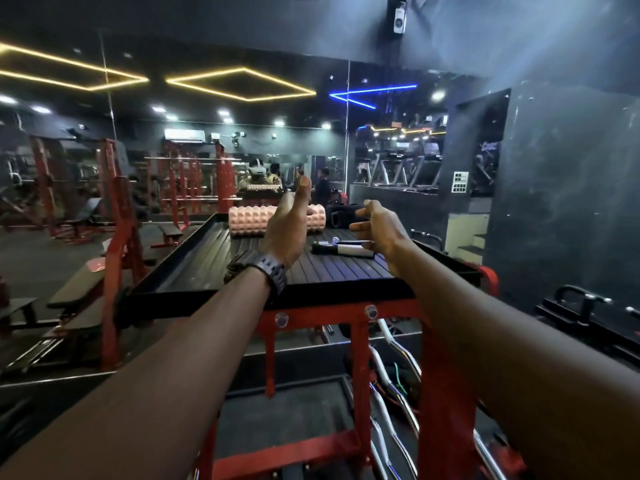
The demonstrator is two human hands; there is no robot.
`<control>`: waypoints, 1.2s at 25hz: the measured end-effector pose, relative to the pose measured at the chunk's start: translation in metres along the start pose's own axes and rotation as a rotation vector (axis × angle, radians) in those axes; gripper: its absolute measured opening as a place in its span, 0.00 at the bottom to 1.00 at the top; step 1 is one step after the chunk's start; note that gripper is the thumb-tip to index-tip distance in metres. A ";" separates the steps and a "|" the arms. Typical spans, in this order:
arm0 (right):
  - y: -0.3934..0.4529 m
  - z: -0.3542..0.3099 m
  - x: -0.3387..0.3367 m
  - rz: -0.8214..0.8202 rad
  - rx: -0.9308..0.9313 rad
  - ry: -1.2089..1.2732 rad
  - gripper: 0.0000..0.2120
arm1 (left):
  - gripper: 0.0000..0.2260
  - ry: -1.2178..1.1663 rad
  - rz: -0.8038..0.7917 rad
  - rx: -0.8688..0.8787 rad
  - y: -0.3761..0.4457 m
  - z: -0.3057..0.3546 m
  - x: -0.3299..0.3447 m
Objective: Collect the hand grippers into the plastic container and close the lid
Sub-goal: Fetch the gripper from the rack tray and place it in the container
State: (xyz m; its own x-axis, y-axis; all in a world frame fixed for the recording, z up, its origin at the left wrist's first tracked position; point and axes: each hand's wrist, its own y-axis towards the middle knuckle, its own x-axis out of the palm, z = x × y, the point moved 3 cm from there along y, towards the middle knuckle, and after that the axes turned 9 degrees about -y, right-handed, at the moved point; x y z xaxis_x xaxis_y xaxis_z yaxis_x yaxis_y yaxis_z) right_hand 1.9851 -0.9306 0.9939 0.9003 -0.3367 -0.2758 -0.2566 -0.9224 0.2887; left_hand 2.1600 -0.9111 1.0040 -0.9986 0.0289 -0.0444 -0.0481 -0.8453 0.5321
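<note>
The fingers (pixel 304 188) of the left hand (pixel 285 232) are loosely straight and hold nothing, raised above the bench (pixel 214 268), with a dark watch (pixel 266 271) on that wrist. The right hand (pixel 375 226) hangs beside it, its fingers relaxed and slightly curled, also holding nothing. Just beneath and between the two hands lies one hand gripper (pixel 341 249), black and white with a small spring at its left end, flat on the ribbed black top. Whether a second one lies tight against it cannot be told.

By the look of things the task has hardly begun: the gripper is not yet picked up, and no plastic container or lid can be made out for certain. A dark object (pixel 341 214) at the far edge, partly hidden by the right hand, might be it, but that is unclear.

Counted: two hands, one hand gripper in plain sight, one pink ridged foam roller (pixel 249 220) at the far end of the bench, and several chrome bars (pixel 391 386) stored under the red frame.
</note>
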 end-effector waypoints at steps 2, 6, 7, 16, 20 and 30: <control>0.017 0.002 0.004 -0.013 0.059 -0.004 0.18 | 0.30 -0.005 -0.011 -0.052 0.021 -0.004 0.001; 0.053 -0.013 -0.008 0.009 0.101 -0.090 0.17 | 0.40 -0.055 0.030 -0.150 0.066 -0.005 0.011; 0.060 -0.015 -0.011 0.015 0.090 -0.126 0.17 | 0.43 -0.064 0.041 -0.167 0.074 -0.007 0.014; 0.119 0.024 0.016 -0.223 -0.114 -0.979 0.18 | 0.53 0.003 0.117 -0.205 0.096 -0.036 0.023; 0.134 0.052 0.032 -0.333 -0.150 -1.218 0.21 | 0.56 0.025 0.135 -0.188 0.099 -0.044 0.017; 0.129 0.012 0.036 -0.243 -0.085 -0.498 0.18 | 0.49 0.076 0.219 -0.084 0.119 -0.012 0.002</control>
State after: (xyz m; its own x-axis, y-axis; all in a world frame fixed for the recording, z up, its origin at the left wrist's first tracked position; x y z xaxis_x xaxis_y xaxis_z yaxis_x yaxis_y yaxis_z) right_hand 1.9807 -1.0638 1.0105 0.6499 -0.1838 -0.7375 -0.0141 -0.9731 0.2300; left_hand 2.1527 -1.0177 1.0568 -0.9804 -0.1971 -0.0009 0.1742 -0.8684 0.4643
